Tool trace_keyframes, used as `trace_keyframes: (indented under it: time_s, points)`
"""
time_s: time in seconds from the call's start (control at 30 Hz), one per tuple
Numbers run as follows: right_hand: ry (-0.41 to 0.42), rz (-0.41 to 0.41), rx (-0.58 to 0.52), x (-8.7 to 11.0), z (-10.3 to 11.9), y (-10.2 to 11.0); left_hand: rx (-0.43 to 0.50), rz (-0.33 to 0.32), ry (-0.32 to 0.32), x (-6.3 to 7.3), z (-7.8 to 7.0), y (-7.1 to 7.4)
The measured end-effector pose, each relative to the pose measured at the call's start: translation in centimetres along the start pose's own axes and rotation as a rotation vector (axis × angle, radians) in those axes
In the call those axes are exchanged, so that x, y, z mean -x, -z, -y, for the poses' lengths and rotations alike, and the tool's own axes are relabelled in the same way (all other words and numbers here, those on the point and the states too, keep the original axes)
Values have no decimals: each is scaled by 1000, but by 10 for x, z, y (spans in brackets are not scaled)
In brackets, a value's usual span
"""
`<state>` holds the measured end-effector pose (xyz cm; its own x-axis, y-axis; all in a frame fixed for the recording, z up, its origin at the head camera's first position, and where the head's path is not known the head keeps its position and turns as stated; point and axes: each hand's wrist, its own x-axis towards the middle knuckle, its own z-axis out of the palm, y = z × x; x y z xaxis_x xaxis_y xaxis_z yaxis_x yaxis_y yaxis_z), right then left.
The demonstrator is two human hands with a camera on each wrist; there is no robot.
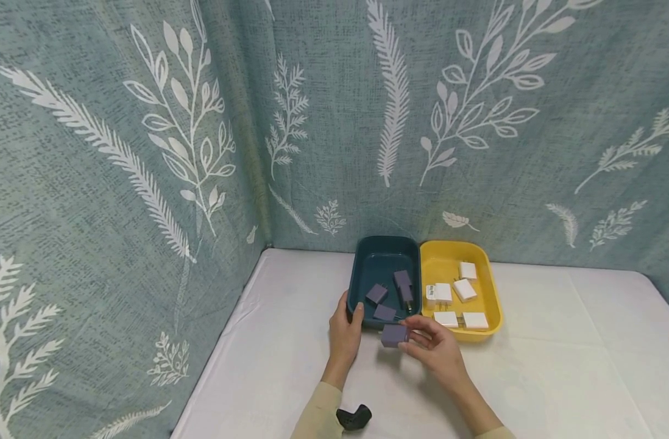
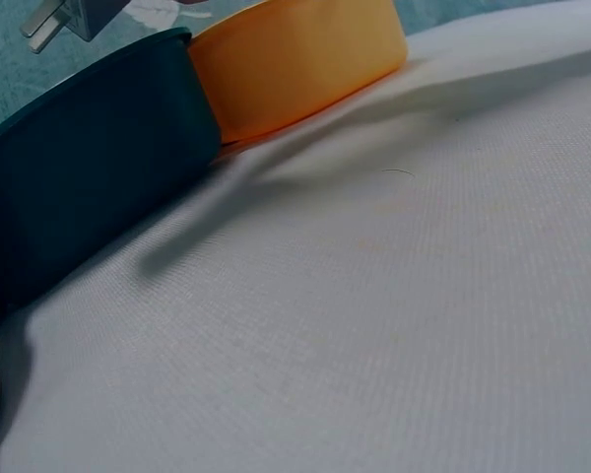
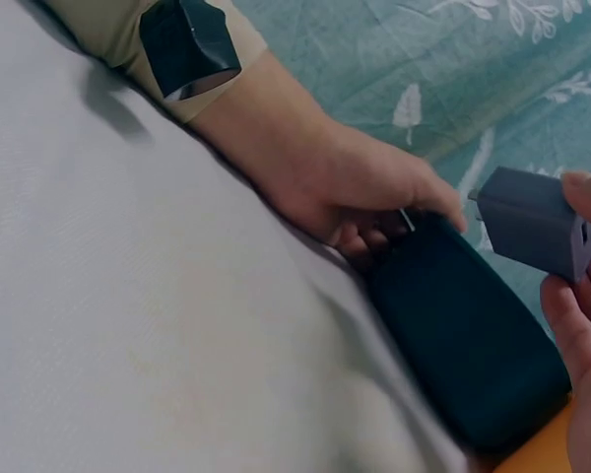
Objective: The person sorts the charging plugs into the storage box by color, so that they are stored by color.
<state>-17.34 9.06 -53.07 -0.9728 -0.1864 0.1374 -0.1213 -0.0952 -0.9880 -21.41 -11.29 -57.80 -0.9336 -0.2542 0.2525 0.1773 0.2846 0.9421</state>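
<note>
My right hand (image 1: 435,347) pinches a purple-grey charger plug (image 3: 532,219) between thumb and fingers, over the front rim of a dark blue tray (image 1: 381,263). Its metal prongs point left, and a port shows on the end nearest my fingers in the right wrist view. With the thumb at the rim and the fingers curled at its outer side, my left hand (image 1: 345,332) grips the tray's front left corner. Several purple-grey chargers lie inside this tray, among them a square one (image 1: 376,294) and a longer one (image 1: 403,285).
A yellow tray (image 1: 440,259) stands against the blue one's right side, with several white chargers (image 1: 465,290) in it. A small black object (image 1: 354,417) shows beside my left sleeve. Patterned cloth (image 1: 334,122) hangs behind the white table (image 1: 565,366).
</note>
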Motion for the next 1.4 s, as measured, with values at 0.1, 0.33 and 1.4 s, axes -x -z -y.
trace_keyframes:
  time_s: [0.1, 0.33, 1.4]
  points:
    - [8, -16, 7, -2, 2, 0, -1, 0, 5, 0, 0, 0]
    - [11, -54, 72, -10, 8, -1, 2, 4, 5, 1, 0, 0]
    - [-31, -207, 118, -50, 31, -11, 36, 10, -1, 1, 0, 0]
